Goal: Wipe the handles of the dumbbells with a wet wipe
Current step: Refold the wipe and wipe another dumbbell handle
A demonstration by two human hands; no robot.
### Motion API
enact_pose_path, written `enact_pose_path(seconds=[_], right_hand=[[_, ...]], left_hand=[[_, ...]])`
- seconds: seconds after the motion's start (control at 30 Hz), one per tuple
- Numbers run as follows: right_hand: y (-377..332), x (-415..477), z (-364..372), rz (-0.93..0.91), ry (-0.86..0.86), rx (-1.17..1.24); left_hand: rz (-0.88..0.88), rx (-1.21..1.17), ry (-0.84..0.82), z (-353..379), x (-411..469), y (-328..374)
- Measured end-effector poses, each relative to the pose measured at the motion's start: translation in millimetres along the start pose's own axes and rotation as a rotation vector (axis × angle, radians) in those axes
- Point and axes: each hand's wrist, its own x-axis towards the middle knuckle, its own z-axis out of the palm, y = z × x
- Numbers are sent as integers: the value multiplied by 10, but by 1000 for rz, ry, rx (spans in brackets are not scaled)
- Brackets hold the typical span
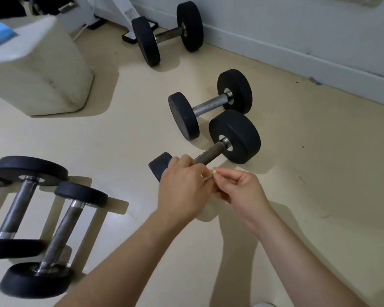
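Head view: hands pinching wipe overlap dumbbell handle.

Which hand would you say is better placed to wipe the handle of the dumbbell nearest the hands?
Probably the left hand: it sits just at the near end of the dark handle, while the right hand is lower, off it. Both pinch a small pale scrap, likely the wipe.

Cream padded stool, beige floor, white skirting board
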Motion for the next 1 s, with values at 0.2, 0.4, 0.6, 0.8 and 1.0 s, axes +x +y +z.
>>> enact_pose_path(seconds=[0.2,0.4,0.6,0.8,1.0], right_hand=[[82,208,-202,-76,226,-206],[126,287,-227,-189,278,-375],[219,457,-146,-549,301,-875],[479,258,-116,-692,210,-1066],[310,425,-383,-615,347,-1127]], left_hand=[[-148,70,-178,-148,169,-516],[-28,172,-118,-133,-29,-471],[107,136,-166,-161,-273,-373],[155,153,-292,-11,-538,-293],[239,291,-283,-4,-590,-271]])
